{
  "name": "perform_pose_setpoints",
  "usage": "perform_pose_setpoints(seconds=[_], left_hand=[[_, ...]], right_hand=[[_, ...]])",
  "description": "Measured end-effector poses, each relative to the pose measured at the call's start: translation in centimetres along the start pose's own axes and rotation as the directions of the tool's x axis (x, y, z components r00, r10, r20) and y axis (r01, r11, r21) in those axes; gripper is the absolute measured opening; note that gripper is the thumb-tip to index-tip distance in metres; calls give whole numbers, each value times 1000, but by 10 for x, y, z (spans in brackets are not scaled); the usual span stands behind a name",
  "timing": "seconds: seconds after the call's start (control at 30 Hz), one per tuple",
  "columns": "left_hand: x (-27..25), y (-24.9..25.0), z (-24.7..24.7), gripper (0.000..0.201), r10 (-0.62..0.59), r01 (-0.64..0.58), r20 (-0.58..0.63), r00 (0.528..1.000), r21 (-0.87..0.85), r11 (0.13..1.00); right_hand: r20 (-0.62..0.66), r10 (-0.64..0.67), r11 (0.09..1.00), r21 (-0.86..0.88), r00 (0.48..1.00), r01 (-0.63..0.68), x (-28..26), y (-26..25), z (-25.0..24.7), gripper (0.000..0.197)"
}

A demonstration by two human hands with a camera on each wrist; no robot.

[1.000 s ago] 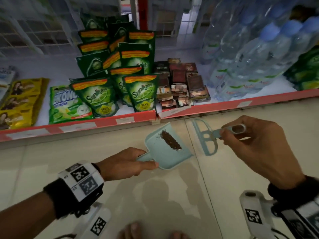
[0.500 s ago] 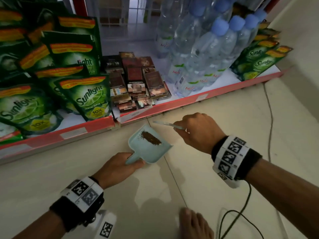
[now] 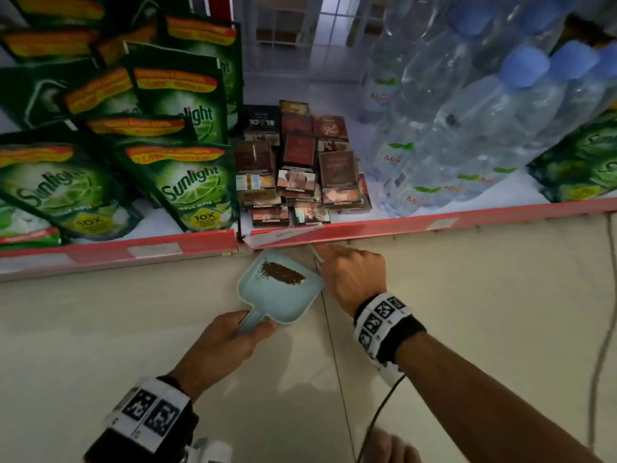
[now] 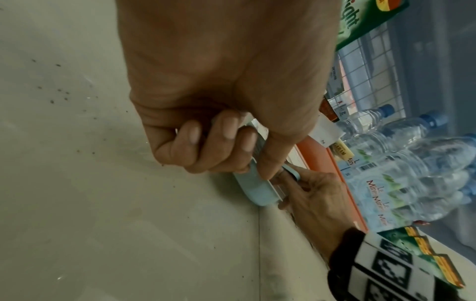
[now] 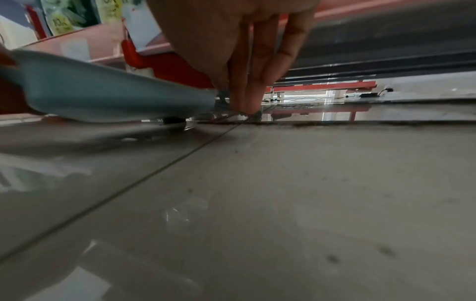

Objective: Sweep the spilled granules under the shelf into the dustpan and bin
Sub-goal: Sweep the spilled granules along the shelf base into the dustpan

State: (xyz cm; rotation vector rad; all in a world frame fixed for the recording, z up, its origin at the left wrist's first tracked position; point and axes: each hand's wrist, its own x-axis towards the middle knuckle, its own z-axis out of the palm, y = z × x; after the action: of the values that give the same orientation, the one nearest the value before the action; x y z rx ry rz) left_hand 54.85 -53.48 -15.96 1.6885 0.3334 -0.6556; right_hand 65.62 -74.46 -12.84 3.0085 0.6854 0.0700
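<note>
A light blue dustpan (image 3: 283, 302) lies on the floor tiles with its mouth against the red shelf edge (image 3: 417, 223). A strip of brown granules (image 3: 282, 273) sits inside it. My left hand (image 3: 248, 329) grips the dustpan handle (image 3: 252, 320), fingers curled round it (image 4: 224, 132). My right hand (image 3: 337, 259) holds a small blue brush (image 3: 317, 257) down at the gap under the shelf, right of the pan. In the right wrist view the brush head (image 5: 231, 114) touches the floor beside the dustpan (image 5: 115, 91), and a thin line of granules (image 5: 296, 123) runs along under the shelf.
The low shelf carries green Sunlight pouches (image 3: 190, 188), cigarette packs (image 3: 300, 168) and water bottles (image 3: 484, 128). A grey cable (image 3: 601, 345) trails on the floor at the right. A bare foot (image 3: 390, 446) is at the bottom edge. Stray specks (image 4: 59, 95) dot the tiles.
The dustpan has slid forward to the shelf edge. My right hand has turned and dropped the brush from beside the pan to the floor under the shelf lip.
</note>
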Motion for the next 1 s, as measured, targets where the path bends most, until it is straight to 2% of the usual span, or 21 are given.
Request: perform_pose_setpoints(seconds=[0.2,0.33,0.47,0.63,0.8,0.9,1.0], left_hand=[[-6,0,14,44,19,-19,-114,993,0,1000],[-10,0,13,46,34,-28,-118,992,54,998],[-8,-1,17,45,4,2,-171,985,37,999],[-6,6,24,44,50,-46,-129,990,37,998],[-10,7,29,43,41,-36,-124,991,47,998],[-15,1,28,41,28,-21,-123,992,58,998],[-19,-4,27,43,9,0,-130,992,66,998]], right_hand=[[-70,-2,993,115,998,10,22,-9,13,22],[-30,-68,992,101,997,71,19,-3,16,35],[70,-145,988,71,987,140,4,19,12,56],[36,-117,989,90,992,114,-25,47,-8,46],[-29,-118,987,102,993,120,-12,29,-14,49],[47,-127,990,65,991,124,7,4,-7,43],[81,-134,990,50,988,130,13,2,-5,43]])
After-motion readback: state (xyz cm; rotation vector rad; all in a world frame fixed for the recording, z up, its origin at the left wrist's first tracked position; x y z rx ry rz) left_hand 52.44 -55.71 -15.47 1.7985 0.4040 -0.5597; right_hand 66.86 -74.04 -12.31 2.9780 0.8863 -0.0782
